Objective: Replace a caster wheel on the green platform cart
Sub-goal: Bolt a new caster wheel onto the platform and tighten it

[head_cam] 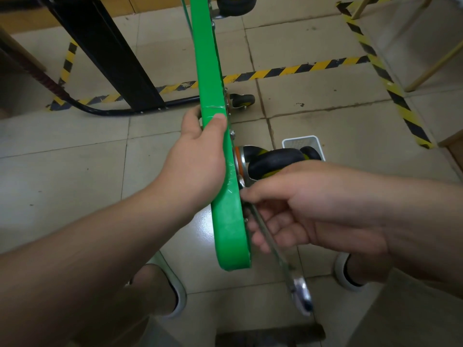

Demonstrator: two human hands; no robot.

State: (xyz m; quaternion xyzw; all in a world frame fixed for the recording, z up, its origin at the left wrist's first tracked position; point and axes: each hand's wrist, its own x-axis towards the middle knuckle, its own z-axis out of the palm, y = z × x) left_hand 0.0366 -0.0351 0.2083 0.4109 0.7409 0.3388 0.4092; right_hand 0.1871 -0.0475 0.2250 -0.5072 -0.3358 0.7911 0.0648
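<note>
The green platform cart [229, 236] is clamped by the left hand [198, 156], and a wrench [302, 293] is gripped in the curled fingers of the right hand [315, 209] at the caster wheel [274, 161] bolts; turning seems called for next.

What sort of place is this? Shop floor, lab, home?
Probably an indoor workshop or lab work area: yellow-black hazard tape marks off zones on the tiled floor, and the green platform cart stands on edge for repair.

I see the green platform cart [226, 221] tipped on edge, its paint scuffed. Its black caster wheel [275, 161] juts sideways from the underside, with a silver wrench [288, 271] at its base.
</note>
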